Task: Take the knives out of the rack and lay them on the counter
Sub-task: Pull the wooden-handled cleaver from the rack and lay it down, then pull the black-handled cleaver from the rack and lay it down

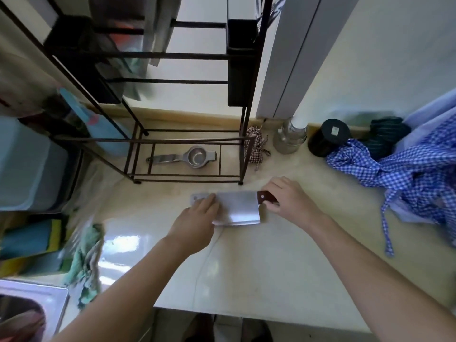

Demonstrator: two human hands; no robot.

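Note:
A broad steel cleaver with a dark red-brown handle lies flat on the cream counter, just in front of the black wire rack. My right hand is closed around the cleaver's handle at its right end. My left hand rests with its fingers on the left part of the blade, covering that end. A black holder box hangs on the rack's right side; I cannot tell what it contains.
A metal squeezer lies on the rack's base. To the right stand a steel jar, a black canister and a blue checked cloth. A green rag, sponges and the sink are at left.

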